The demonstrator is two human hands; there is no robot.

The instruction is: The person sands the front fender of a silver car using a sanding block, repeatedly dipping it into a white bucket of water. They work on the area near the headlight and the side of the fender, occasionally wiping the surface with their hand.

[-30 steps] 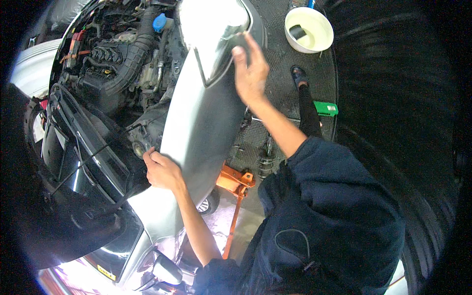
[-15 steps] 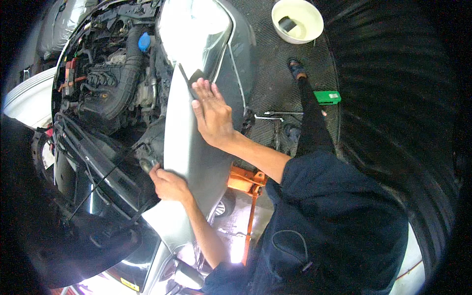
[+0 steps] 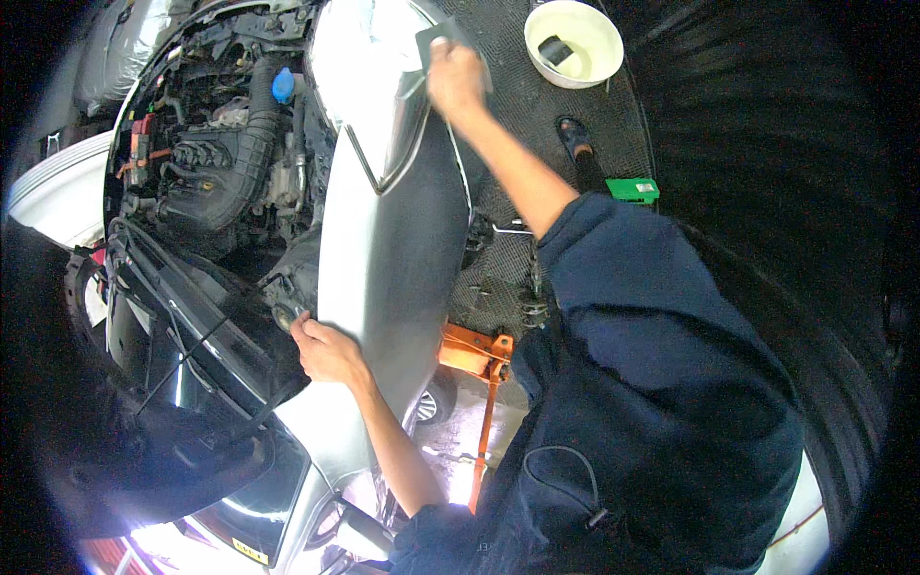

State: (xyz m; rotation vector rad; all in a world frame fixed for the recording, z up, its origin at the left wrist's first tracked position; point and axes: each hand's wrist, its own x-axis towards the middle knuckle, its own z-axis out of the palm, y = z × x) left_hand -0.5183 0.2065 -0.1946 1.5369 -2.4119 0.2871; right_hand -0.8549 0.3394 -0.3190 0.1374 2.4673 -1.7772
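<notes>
My right hand [image 3: 456, 81] is closed on a thin dark sheet [image 3: 437, 40] that looks like sandpaper. It is at the outer edge of the car's headlight [image 3: 369, 57], where the sheet meets the lens and bodywork. The silver-grey fender [image 3: 393, 259] stretches from the headlight back toward me, with a dull grey outer side. My left hand [image 3: 331, 353] lies over the fender's inner edge, its fingers curled down on the engine-bay side. Its fingertips are partly hidden there.
An open engine bay [image 3: 225, 153] with a blue cap [image 3: 283, 85] lies left of the fender. On the right are a pale bowl [image 3: 599, 48] holding a black block [image 3: 554, 51], a green box [image 3: 632, 190] and my sandalled foot [image 3: 573, 134]. An orange jack [image 3: 479, 355] stands beside the fender.
My right hand has moved forward with the dark sheet, from the fender behind the headlight to the headlight's outer edge, its fingers now bent round it. My left hand stays in place.
</notes>
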